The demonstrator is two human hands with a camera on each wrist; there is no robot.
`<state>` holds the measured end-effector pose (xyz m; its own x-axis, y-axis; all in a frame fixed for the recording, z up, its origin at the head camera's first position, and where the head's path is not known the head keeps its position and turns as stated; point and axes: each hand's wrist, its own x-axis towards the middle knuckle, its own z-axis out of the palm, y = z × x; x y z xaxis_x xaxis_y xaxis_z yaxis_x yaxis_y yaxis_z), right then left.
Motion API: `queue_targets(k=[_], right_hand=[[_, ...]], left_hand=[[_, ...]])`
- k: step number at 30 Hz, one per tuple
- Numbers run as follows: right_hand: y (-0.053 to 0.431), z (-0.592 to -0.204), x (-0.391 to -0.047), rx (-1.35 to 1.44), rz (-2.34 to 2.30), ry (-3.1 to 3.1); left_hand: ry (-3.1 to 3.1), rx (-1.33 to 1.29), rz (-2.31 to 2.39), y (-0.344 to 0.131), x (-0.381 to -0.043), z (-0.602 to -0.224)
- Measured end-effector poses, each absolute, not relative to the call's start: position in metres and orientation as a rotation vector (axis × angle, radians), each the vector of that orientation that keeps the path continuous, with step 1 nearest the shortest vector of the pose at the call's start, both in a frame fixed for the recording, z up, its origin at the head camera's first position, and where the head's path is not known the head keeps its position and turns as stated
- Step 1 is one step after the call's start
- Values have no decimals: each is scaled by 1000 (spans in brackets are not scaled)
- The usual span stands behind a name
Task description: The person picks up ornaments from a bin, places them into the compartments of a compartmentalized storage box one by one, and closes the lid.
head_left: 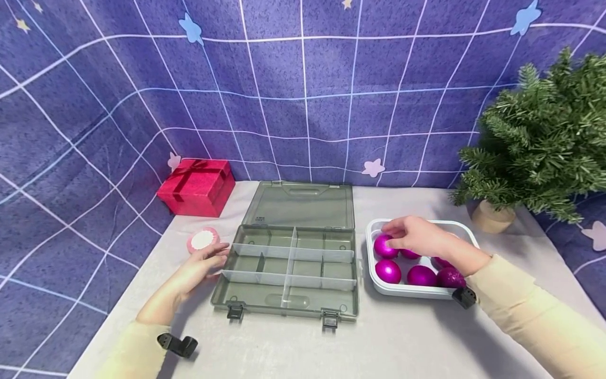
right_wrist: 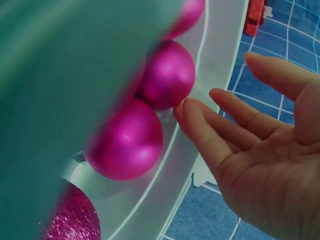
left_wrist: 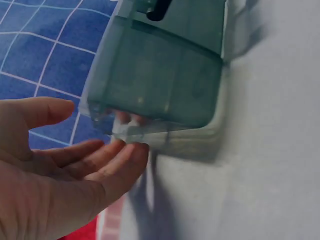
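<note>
My left hand (head_left: 201, 268) has its fingers extended at the left side of a grey-green translucent compartment box (head_left: 255, 297). In the left wrist view its fingertips are right at a lower corner of the box (left_wrist: 165, 80), thumb apart. My right hand (head_left: 418, 237) reaches over the white tray (head_left: 402, 290), fingers spread, with nothing gripped. Its fingertips are right beside a shiny magenta Christmas ball (right_wrist: 167, 75) in the right wrist view. More magenta balls (head_left: 388, 271) lie in the tray, among them a glittery one (head_left: 451, 277); the right hand hides some partly.
The box's lid (head_left: 303, 205) lies folded back behind it. A red gift box (head_left: 196, 189) stands at the back left, with a pink-and-white round item (head_left: 202, 240) in front of it. Behind the tray on the right is a small artificial fir tree (head_left: 539, 142).
</note>
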<state>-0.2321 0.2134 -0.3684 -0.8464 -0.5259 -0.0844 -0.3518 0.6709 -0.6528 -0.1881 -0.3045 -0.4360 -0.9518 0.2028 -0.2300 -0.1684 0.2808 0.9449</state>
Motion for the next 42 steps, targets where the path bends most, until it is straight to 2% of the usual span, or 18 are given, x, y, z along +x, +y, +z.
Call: queue_targets(k=[16, 24, 35, 42], right_hand=[[205, -399, -230, -691, -796, 2753], [204, -408, -229, -665, -865, 2827], [206, -360, -231, -654, -967, 2857], [175, -332, -233, -795, -1112, 2827]], left_hand=[[2212, 8, 1766, -304, -184, -448], [2217, 9, 1776, -304, -185, -447], [2252, 27, 1776, -303, -187, -446], [2274, 25, 1768, -303, -188, -447]])
